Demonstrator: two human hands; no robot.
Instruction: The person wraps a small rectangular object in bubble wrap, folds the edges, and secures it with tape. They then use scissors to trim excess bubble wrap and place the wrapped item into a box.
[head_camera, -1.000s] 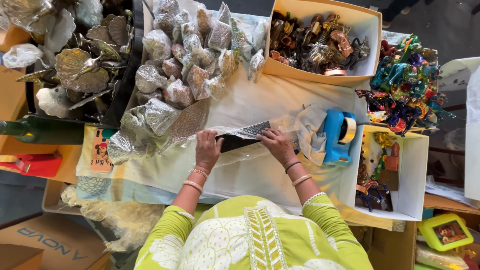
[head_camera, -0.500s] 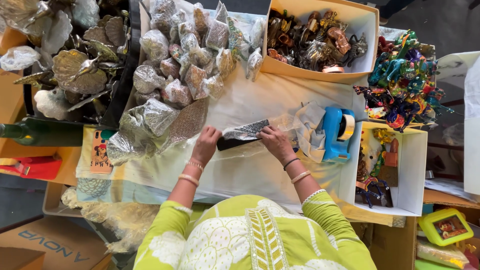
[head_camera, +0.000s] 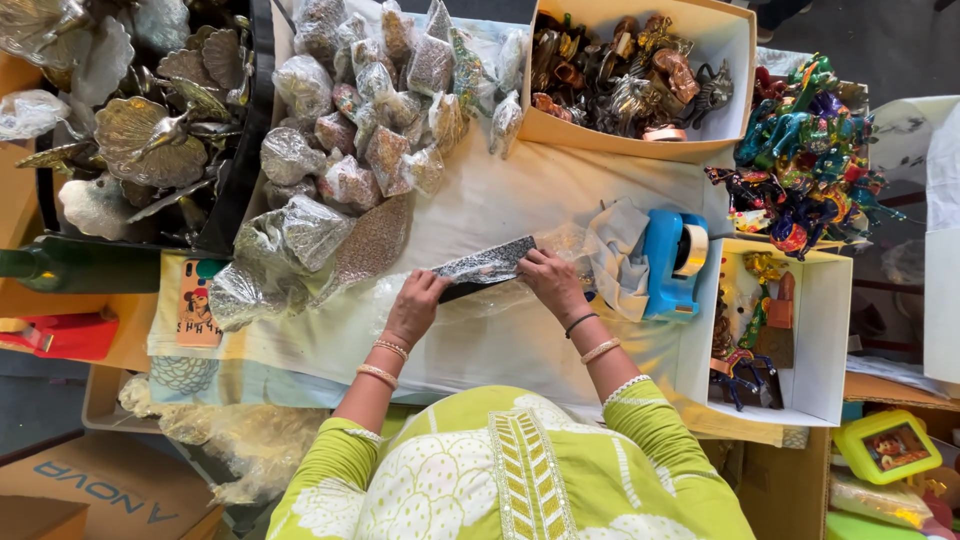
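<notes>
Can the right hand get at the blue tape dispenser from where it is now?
Probably yes. The right hand rests on the flat speckled packet, and the blue tape dispenser stands just beyond it on the white cloth. Only a crumpled grey cloth lies between.

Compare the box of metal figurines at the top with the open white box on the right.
The cream box is packed with brass and copper-toned figurines; the white box holds only a few painted, colourful ones, with bare floor showing. The cream box lies behind the blue tape dispenser; the white box lies beside it. Both are open-topped cardboard.
</notes>
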